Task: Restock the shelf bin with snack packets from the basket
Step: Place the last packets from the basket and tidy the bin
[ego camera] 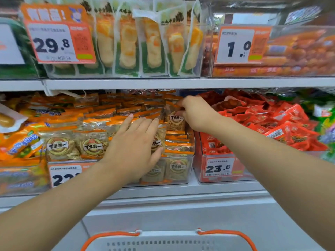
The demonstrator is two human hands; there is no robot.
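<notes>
Two bare arms reach forward into a clear shelf bin (181, 171) packed with tan snack packets (92, 145) that have orange top strips. The left hand (135, 149) lies flat, fingers spread, on the packets near the bin's front, while the right hand (196, 113) pinches the top of one upright packet (175, 120) farther back on the bin's right side. Below, at the bottom edge, is the rim of a grey basket (170, 241) with orange handles, and just right of the clear bin is a bin of red packets (282, 122).
</notes>
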